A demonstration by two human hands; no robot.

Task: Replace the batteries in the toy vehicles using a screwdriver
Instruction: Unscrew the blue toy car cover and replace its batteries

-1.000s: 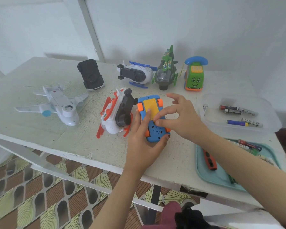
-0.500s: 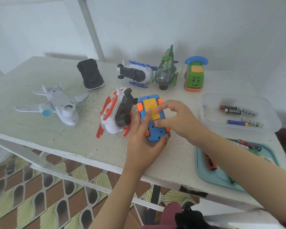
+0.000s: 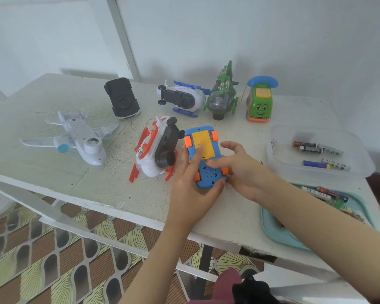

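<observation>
Toy car (image 3: 211, 174), blue and wheels up, is held in my left grip (image 3: 191, 189), one finger on its yellow lid (image 3: 203, 140), while my right grip (image 3: 244, 172) clasps its right side.

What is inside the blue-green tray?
Batteries lie at the far end of the tray. The right forearm covers most of the rest, so what lies there is hidden.

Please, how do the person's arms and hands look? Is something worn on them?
The left arm and right arm are bare to the frame edge: no sleeves, watch or bracelet. The left hand and right hand show no gloves or rings.
</observation>
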